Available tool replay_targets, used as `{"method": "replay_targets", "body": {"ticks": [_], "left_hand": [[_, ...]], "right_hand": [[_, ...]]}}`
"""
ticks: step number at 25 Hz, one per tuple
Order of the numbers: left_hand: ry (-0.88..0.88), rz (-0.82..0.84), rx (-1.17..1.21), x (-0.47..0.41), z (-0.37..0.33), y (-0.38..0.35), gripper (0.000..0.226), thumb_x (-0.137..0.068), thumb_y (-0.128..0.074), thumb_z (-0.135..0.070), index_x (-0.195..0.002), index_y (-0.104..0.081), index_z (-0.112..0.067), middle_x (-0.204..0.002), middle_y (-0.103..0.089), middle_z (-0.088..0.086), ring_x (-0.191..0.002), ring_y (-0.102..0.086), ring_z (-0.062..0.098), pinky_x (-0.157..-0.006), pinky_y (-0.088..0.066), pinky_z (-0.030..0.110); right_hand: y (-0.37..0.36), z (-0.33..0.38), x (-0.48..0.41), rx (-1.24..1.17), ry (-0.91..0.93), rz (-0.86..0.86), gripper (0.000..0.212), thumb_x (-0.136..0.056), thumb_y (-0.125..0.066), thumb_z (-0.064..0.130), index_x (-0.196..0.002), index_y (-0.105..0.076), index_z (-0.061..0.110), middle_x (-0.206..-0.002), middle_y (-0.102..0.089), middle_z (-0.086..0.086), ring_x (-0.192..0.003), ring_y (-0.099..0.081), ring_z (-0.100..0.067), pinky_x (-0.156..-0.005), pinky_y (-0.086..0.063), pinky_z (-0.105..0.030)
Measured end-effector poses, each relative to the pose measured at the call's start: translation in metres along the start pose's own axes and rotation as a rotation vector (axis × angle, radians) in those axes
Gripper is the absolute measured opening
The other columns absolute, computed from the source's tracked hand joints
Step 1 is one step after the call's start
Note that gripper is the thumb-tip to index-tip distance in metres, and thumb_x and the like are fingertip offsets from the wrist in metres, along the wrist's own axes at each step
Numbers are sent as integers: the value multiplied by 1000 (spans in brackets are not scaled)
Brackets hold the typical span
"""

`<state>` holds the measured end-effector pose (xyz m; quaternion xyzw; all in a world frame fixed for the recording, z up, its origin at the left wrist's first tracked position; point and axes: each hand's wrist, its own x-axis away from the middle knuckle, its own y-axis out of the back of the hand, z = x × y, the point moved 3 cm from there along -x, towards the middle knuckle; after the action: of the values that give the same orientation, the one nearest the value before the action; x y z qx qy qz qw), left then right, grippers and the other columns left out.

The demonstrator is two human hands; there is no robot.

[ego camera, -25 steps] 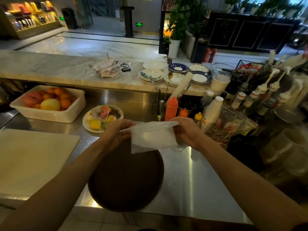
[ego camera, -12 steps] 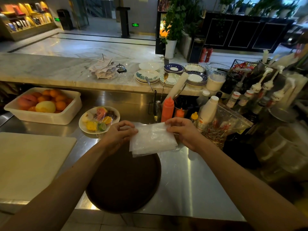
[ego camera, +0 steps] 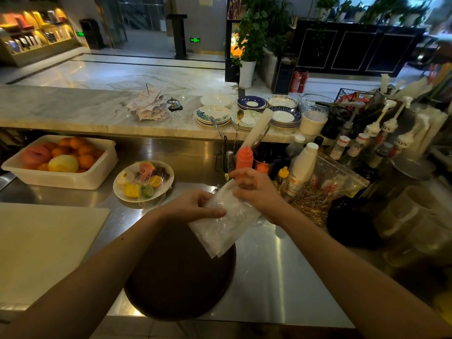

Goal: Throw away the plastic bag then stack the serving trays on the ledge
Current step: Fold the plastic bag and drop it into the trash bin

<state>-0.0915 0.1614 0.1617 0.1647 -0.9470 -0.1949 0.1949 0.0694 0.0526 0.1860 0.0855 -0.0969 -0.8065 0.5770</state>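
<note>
A clear plastic bag, folded into a flat strip, hangs tilted over the steel counter. My left hand pinches its left edge and my right hand grips its upper right end. Beneath them a round dark brown serving tray lies flat on the steel counter, its near rim past the counter's front edge. The marble ledge runs across behind the counter.
A white tub of fruit and a wrapped fruit plate sit at left. A pale cutting board fills the near left. Sauce bottles, syrup pumps and a zip bag crowd the right. Plates stand stacked on the ledge.
The bag has been folded narrower and turned from level to a diagonal. My right hand rose to its upper end and my left hand moved in toward the middle.
</note>
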Motion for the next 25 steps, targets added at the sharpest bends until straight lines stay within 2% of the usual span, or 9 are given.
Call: {"method": "replay_targets", "body": {"ticks": [3, 5, 7, 10, 13, 19, 22, 25], "left_hand": [[-62, -34, -20, -2, -1, -1, 30, -88, -66, -29, -113, -65, -13, -103, -73, 5, -91, -71, 13, -79, -57, 29], [-78, -59, -13, -1, -3, 1, 25, -87, -67, -24, -110, -66, -14, -101, -73, 5, -90, -72, 13, -77, -56, 29], [-82, -77, -3, 1, -4, 5, 21, -86, -69, -23, -106, -68, -15, -96, -74, 4, -86, -72, 11, -72, -56, 27], [-91, -146, 122, 9, -1, 14, 23, -85, -69, -16, -108, -68, -15, -99, -73, 4, -89, -72, 14, -69, -57, 25], [-76, -228, 266, 19, 8, 21, 26, -85, -69, -17, -110, -68, -18, -105, -71, 6, -93, -71, 18, -71, -58, 27], [-12, -312, 559, 34, 31, 29, 46, -78, -71, -17, -122, -63, -9, -122, -65, 11, -107, -67, 25, -83, -59, 36], [12, -357, 627, 48, 43, 32, 43, -76, -71, -24, -116, -65, -6, -115, -68, 10, -100, -70, 20, -76, -59, 31], [47, -390, 797, 65, 59, 33, 54, -61, -77, -31, -109, -66, -10, -107, -72, 6, -96, -72, 19, -73, -60, 30]], "right_hand": [[-5, 1, 0, 79, 21, 37, 34, -89, -67, 15, -120, -58, 22, -99, -64, 12, -88, -64, 2, -70, -55, -17], [-10, -1, 0, 174, 28, 90, 25, -88, -68, 23, -111, -60, 23, -94, -63, 10, -80, -63, 0, -67, -53, -18], [-10, -2, 0, 222, 58, 98, 11, -89, -68, 22, -98, -62, 24, -87, -65, 5, -74, -64, -4, -66, -53, -21], [-3, -1, -4, 108, 22, 42, 13, -89, -67, 18, -102, -64, 22, -94, -71, -1, -83, -71, -9, -72, -59, -26], [0, -1, -9, 27, -27, -37, 17, -89, -67, 16, -106, -63, 19, -99, -71, -3, -86, -72, -15, -72, -60, -28], [-18, 0, -16, -166, -64, -113, 17, -88, -66, 8, -104, -65, 13, -97, -72, -8, -85, -73, -18, -72, -62, -32], [-35, 3, -19, -160, -62, -112, 16, -89, -66, 9, -104, -65, 12, -93, -72, -5, -82, -73, -15, -69, -60, -28], [-57, 10, -21, -136, -22, -118, 13, -91, -64, 10, -103, -63, 15, -91, -70, 2, -78, -71, -6, -65, -58, -22]]}}
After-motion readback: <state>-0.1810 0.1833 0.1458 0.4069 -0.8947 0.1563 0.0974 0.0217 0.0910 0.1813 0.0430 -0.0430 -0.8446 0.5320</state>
